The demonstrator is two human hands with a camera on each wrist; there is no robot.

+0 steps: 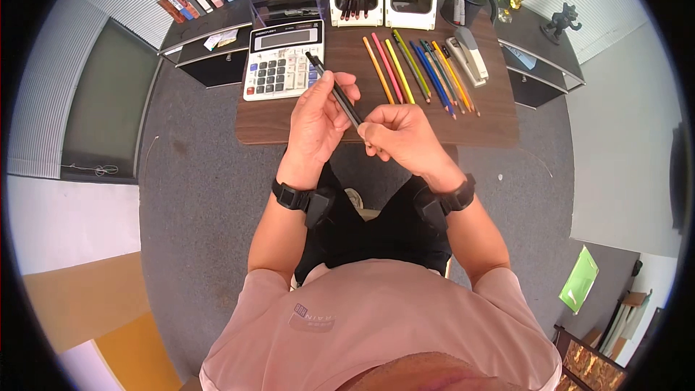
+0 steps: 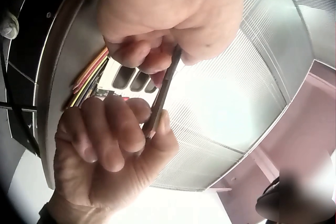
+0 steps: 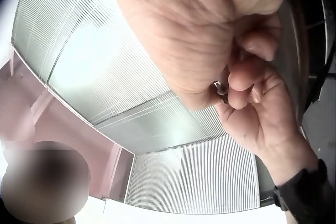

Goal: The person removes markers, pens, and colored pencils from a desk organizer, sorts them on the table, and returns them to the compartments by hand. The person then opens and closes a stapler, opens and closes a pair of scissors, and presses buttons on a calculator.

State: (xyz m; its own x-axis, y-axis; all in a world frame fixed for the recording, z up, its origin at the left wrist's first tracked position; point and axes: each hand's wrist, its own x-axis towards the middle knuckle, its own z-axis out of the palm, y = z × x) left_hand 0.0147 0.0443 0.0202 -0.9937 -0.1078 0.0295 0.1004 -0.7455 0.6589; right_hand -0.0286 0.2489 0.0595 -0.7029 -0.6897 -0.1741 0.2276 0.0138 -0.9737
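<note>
A slim black pencil (image 1: 343, 99) slants across between both hands, just over the table's front edge. My left hand (image 1: 315, 117) holds it along its middle, thumb on one side and fingers on the other, with the far end poking out toward the calculator. The near end is pinched between thumb and fingertips of my right hand (image 1: 405, 135). In the left wrist view, the pencil (image 2: 165, 87) runs from under the left palm to the right thumb. Little of it shows in the right wrist view, where the fingers hide most of it.
A calculator (image 1: 284, 61) lies at the left of the brown table (image 1: 347, 51). Several colored pencils (image 1: 395, 65) lie in a row at right, beside a stapler (image 1: 469, 56). Behind stand a white drawer box (image 1: 385, 20), a black organizer and a pen holder (image 1: 463, 9).
</note>
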